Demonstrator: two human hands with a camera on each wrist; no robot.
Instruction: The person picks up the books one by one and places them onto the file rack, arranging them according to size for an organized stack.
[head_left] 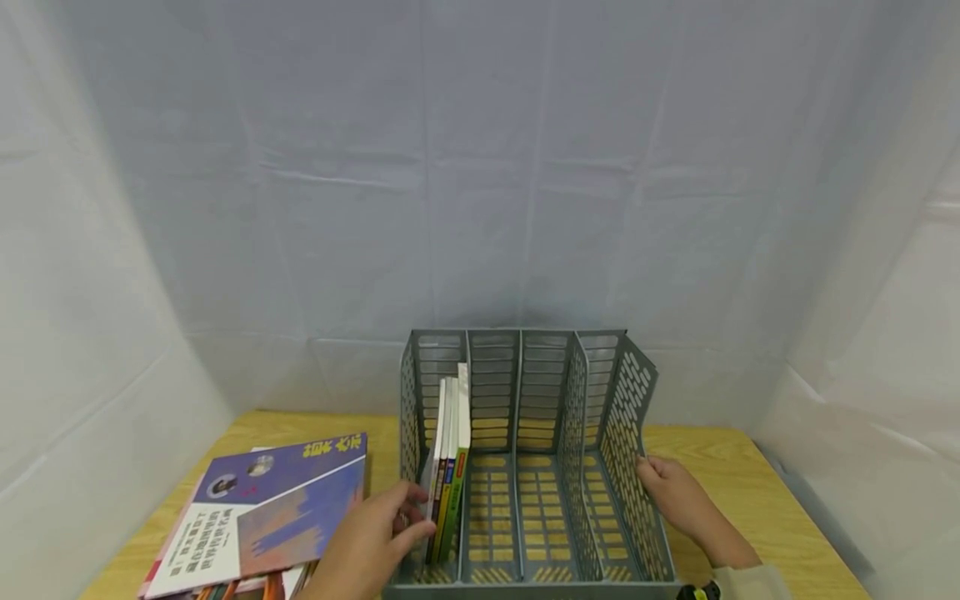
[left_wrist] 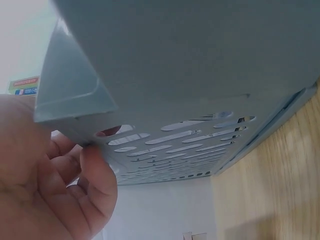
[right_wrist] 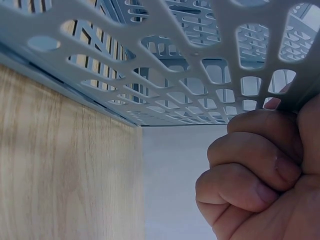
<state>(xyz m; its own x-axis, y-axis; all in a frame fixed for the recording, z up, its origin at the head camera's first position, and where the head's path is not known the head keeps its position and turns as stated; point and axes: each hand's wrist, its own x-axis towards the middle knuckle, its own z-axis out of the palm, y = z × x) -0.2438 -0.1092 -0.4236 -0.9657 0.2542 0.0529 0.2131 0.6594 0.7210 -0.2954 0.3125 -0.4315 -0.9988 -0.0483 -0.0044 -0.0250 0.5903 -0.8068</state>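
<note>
A grey plastic desk file organizer [head_left: 525,591] with perforated walls and four slots stands upright on the table. Several thin books [head_left: 452,475] stand in its leftmost slot, their spines facing me. At the front edge of the left wall, my left hand [head_left: 367,537] grips the organizer beside those books; in the left wrist view its curled fingers [left_wrist: 97,172] reach round the wall. On the opposite side, my right hand [head_left: 673,496] grips the front edge of the right wall. The right wrist view shows its fingers [right_wrist: 252,160] folded in against the palm beside the perforated panel [right_wrist: 165,75].
To the left lies a pile of books, topped by a purple and white book [head_left: 285,508]. The wooden table [head_left: 735,500] is bordered by white sheeting [head_left: 480,183] at the back and both sides. A dark wristband [head_left: 699,592] shows near the right sleeve.
</note>
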